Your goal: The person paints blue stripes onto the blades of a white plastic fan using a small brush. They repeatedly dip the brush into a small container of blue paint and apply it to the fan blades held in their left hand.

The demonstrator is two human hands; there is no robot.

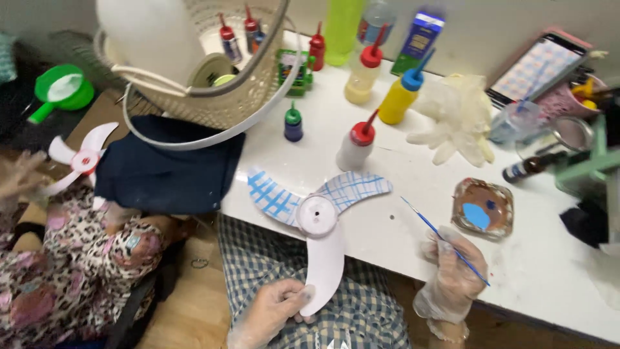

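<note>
My left hand (271, 311), in a clear glove, grips the lower blade of a white three-bladed fan propeller (318, 216) held over the table edge. Its two upper blades carry blue crosshatch lines; the lower one is plain white. My right hand (452, 274), also gloved, holds a thin blue paintbrush (439, 236) pointing up-left, its tip just right of the propeller. A small square dish of brown and blue paint (483, 208) sits on the white table (387, 174) near my right hand.
Squeeze bottles of paint (400, 97) stand at the back, beside a crumpled glove (455, 119), a phone (539, 64) and a cream fan guard (213, 84). A dark cloth (168, 168) hangs at left. Another person in leopard print (71, 258) holds a second propeller (81, 158).
</note>
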